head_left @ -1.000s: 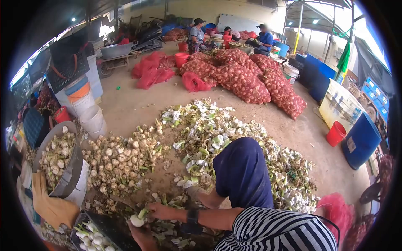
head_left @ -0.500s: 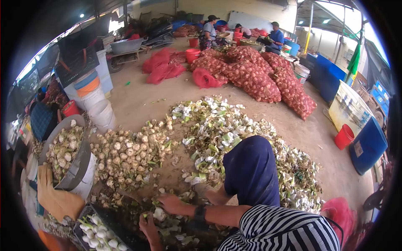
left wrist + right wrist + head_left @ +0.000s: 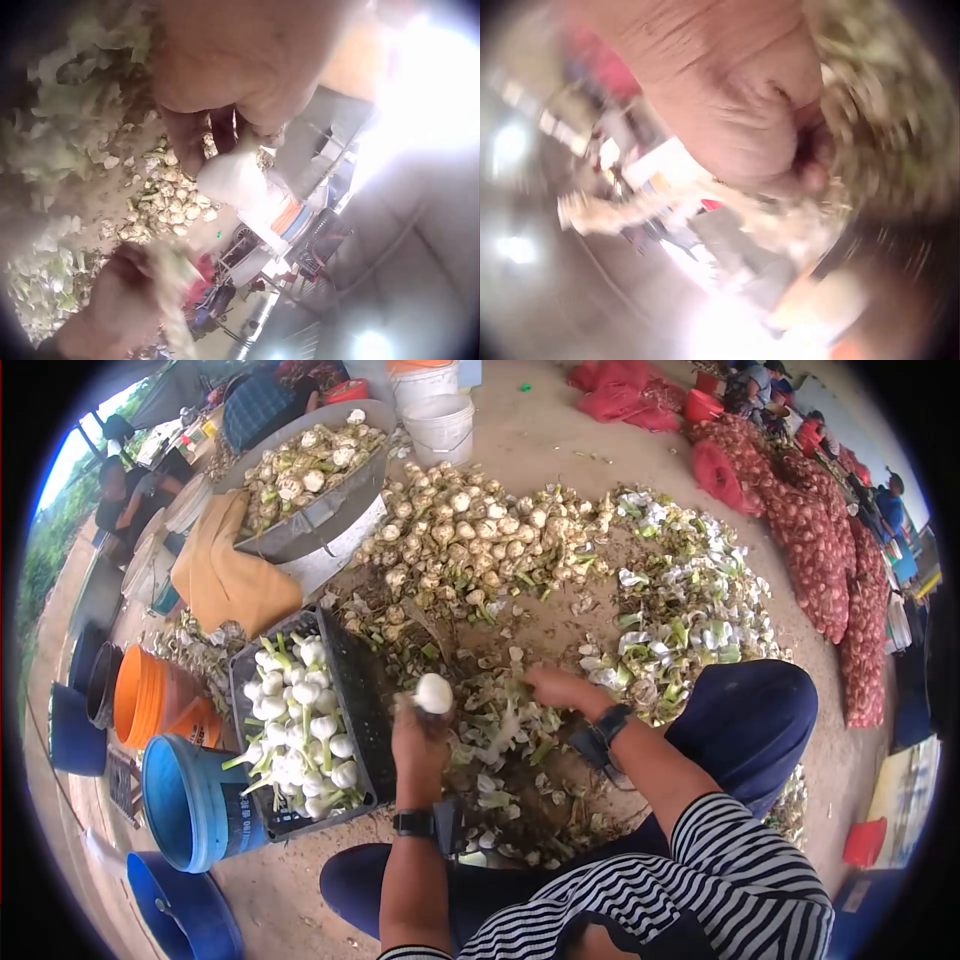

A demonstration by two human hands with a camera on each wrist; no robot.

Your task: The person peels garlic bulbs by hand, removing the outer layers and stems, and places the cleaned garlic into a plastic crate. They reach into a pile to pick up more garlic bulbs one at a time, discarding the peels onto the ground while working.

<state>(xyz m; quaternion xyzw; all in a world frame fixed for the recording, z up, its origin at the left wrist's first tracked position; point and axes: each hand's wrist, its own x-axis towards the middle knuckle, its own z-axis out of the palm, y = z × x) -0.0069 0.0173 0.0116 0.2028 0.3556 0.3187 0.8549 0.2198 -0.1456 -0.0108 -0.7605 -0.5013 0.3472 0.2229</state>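
Note:
In my left hand (image 3: 418, 750) I hold a smooth white garlic bulb (image 3: 434, 693), pinched at its stalk end in the left wrist view. My right hand (image 3: 560, 688) is to the right of it, over the heap of peelings (image 3: 505, 730). Its fingers are curled, and a pale, motion-blurred strip of garlic husk (image 3: 174, 281) trails from them in both wrist views. Just left of my left hand stands a black crate (image 3: 350, 685) full of cleaned white garlic bulbs (image 3: 300, 710) with short green stalks.
Beyond the hands lie a pile of unpeeled garlic (image 3: 470, 525) and more loose husks (image 3: 700, 600). A large grey tub (image 3: 325, 525) holds more garlic. Blue bucket (image 3: 165, 800) and orange bucket (image 3: 140, 695) stand left of the crate. Red net sacks (image 3: 800, 540) lie far right.
The head view has swung left and down, bringing the crate into full view. My hands, earlier close together at a garlic bulb with a green stalk, are now apart, the bulb staying in my left.

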